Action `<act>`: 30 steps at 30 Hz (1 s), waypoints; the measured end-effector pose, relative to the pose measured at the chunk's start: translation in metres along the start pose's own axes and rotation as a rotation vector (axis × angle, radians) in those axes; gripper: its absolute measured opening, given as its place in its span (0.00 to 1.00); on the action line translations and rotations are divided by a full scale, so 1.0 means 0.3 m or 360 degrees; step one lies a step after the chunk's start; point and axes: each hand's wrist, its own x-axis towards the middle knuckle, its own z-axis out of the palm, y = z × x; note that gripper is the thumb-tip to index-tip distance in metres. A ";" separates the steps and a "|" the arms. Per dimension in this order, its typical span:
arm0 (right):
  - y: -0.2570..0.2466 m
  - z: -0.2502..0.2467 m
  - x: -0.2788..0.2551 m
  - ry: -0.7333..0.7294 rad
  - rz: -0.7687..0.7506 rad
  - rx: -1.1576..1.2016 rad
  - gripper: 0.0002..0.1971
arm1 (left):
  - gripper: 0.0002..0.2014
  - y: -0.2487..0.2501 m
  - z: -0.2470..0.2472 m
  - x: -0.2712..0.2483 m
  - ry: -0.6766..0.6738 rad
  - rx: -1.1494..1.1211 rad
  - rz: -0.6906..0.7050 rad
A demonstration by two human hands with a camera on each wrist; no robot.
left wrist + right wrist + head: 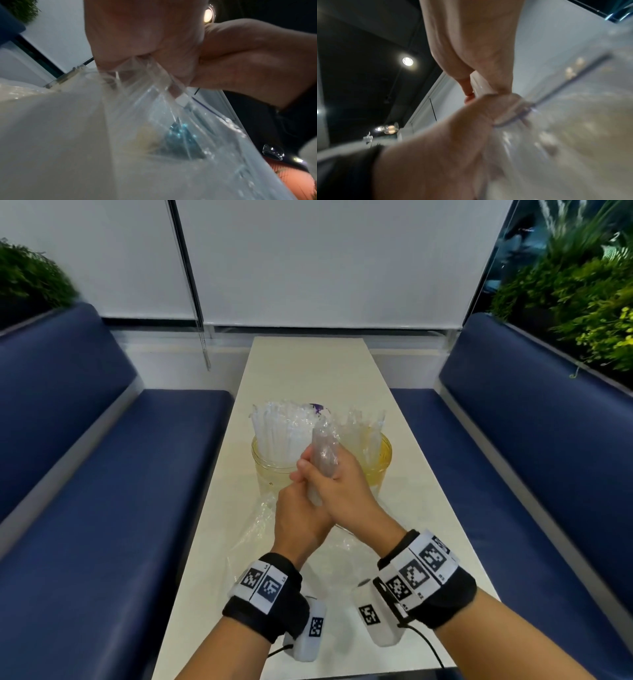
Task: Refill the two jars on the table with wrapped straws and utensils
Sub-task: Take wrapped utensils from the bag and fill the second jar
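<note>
Two yellowish glass jars stand side by side mid-table. The left jar is packed with wrapped white straws; the right jar holds clear-wrapped utensils. Just in front of and above the jars, my left hand and right hand together grip an upright clear-wrapped bundle, fingers curled round it. In the left wrist view my left hand pinches crinkled clear plastic. In the right wrist view my right hand meets the left hand over the same plastic. What the bundle holds is blurred.
A loose clear plastic bag lies on the long pale table beneath my hands. Blue benches run along both sides. White blinds close the far end, and green plants stand behind the right bench.
</note>
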 end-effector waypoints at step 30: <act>0.201 -0.325 0.475 0.0181 0.0115 -0.0165 0.13 | 0.18 -0.039 -0.037 -0.042 -0.0212 -0.0483 -0.0206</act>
